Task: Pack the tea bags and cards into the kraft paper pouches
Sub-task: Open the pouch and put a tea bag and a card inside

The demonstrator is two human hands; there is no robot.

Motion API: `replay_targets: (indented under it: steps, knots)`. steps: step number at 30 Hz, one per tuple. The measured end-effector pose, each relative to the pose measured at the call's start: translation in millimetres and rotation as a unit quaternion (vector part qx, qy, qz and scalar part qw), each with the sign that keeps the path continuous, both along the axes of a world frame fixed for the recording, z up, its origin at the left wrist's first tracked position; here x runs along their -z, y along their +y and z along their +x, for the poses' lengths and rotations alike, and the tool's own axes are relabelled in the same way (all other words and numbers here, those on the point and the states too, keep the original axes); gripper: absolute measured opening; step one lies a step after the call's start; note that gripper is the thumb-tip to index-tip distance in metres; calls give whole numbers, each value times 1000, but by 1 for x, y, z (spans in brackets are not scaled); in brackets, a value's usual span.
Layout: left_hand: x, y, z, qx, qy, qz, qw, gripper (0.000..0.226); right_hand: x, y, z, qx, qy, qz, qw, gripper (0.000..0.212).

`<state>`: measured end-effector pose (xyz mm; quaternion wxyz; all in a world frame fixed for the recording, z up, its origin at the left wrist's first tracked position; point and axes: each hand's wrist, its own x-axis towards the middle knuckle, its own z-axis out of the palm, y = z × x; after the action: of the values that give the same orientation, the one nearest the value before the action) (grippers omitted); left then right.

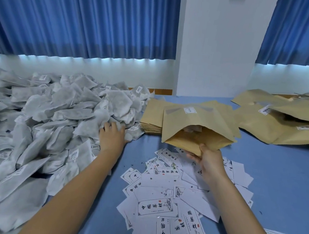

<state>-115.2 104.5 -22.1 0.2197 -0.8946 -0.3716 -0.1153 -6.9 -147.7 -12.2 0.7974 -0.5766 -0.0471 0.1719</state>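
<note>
- A deep heap of tea bags (47, 116) covers the left half of the desk (275, 174), so most of the packing looks to be left.
- The left hand (112, 135) lies on the heap's near right edge. Its fingers (109, 127) sink among the bags with the tips hidden, so I cannot tell whether they have taken hold of one.
- Just right of the heap sits a stack of flat pouches (151, 116), unfilled and touching the outermost bags.
- In front of that stack the open pouch (195, 128) is held up with its mouth toward the person. Something pale shows inside, too unclear to name.
- The right hand (209, 159) grips the pouch's lower lip, thumb on top and fingers (193, 155) curled beneath.
- Under and ahead of that hand, loose cards (162, 192) lie scattered and overlapping, many unpacked.
- Far right, filled pouches (280, 118) are piled, and these are the finished share.
- Bare desk runs between the heap and the cards, giving the left arm a clear lane, and there is more on the right between the cards and the finished pile. The far edge meets the wall.
</note>
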Motion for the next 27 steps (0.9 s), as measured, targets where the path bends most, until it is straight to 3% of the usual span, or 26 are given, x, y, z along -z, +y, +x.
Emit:
replay_targets:
  steps: [2, 5, 8, 11, 14, 16, 18, 19, 23, 27]
  knots:
    - [0, -2, 3, 19, 8, 8, 1000, 32, -2, 0, -1, -1, 5, 6, 1000, 13]
    - [-2, 0, 2, 37, 25, 10, 999, 27, -5, 0, -4, -6, 11, 24, 1000, 10]
    - [-14, -7, -1, 87, -118, -4, 989, 18, -6, -1, -5, -13, 12, 36, 999, 11]
    - [-21, -19, -1, 236, -274, 64, 930, 15, -5, 0, -2, -4, 14, 27, 1000, 12]
    - [-15, -29, -2, 374, -199, 24, 906, 40, -2, -1, 2, 8, 12, 4, 1000, 10]
    - [-7, -32, -3, 358, -114, -148, 915, 39, -1, -1, 2, 10, 9, 1, 1000, 10]
    - [-1, -32, -5, 306, -92, -326, 890, 44, -1, -1, 2, 9, 5, 2, 1000, 11]
    - [0, -34, -4, 297, -87, -362, 879, 53, -2, -1, 1, 10, 4, 3, 1000, 12]
    - [3, -49, 8, 249, -46, -369, 894, 95, -2, 0, 1, 11, 7, 8, 1000, 12]
    - [4, -61, 20, 177, 24, -351, 919, 101, 0, 0, 3, 13, 4, 4, 1000, 12]
